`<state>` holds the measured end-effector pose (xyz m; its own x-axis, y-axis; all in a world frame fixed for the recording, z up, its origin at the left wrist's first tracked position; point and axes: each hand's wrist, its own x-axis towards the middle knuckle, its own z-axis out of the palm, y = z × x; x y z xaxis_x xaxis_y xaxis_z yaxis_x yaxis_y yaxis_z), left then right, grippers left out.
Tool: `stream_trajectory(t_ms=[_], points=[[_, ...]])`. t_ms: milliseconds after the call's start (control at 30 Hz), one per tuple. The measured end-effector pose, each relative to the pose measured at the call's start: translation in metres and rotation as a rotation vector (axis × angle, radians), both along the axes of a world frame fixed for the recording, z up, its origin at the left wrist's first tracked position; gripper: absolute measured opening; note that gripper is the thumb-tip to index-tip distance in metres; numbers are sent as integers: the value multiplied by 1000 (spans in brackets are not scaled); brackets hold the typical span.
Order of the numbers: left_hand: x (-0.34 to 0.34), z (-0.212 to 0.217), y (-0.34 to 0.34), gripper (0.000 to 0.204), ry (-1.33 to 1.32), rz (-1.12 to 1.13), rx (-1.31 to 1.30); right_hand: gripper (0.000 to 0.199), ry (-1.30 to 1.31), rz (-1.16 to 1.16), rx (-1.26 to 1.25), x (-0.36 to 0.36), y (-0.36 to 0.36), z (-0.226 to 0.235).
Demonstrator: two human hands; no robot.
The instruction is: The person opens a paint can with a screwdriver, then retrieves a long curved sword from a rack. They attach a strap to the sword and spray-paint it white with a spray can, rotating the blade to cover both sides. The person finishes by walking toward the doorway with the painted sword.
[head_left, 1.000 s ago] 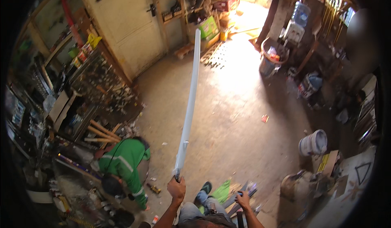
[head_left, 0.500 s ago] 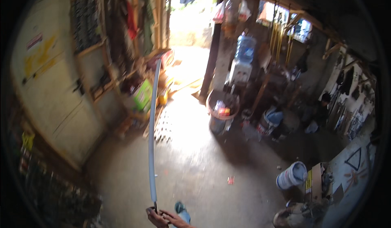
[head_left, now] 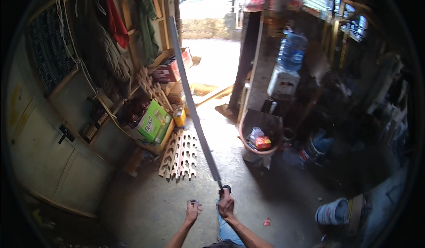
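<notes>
My right hand [head_left: 226, 204] is closed round the thin dark lower end of a long grey blade-shaped bar [head_left: 192, 99]. The bar rises from my fist, leaning up and to the left, and its tip is in front of the wooden wall frame. A small stub stands out from its side low down. To the left, apart from the bar, my left hand [head_left: 192, 211] has curled fingers. Something small and pale shows at its fingertips, too small to name. Below the right hand is my leg in light blue trousers [head_left: 225, 230].
Notched wooden pieces [head_left: 179, 155] lie on the floor beside a green box [head_left: 155, 123]. A wide bin [head_left: 261, 153] with litter stands right of the bar, before a water dispenser [head_left: 284, 77]. A white bucket [head_left: 332, 211] is at lower right. A bright doorway [head_left: 208, 62] opens ahead.
Both hands were together at the bar's lower end. My left hand has come away to the left; my right hand holds the bar, which now leans further left. The view has shifted.
</notes>
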<state>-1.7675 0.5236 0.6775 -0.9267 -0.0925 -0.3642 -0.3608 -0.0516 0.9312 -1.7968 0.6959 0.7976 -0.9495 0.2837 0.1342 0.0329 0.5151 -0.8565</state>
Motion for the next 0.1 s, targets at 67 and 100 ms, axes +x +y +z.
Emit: stream_trajectory(t_ms=[67, 100], points=[[-44, -42, -47, 39, -218, -304, -372, 13, -105, 1, 92, -82, 33, -13], [-60, -58, -76, 46, -134, -498, -474, 14, -143, -2, 126, -117, 45, -16]])
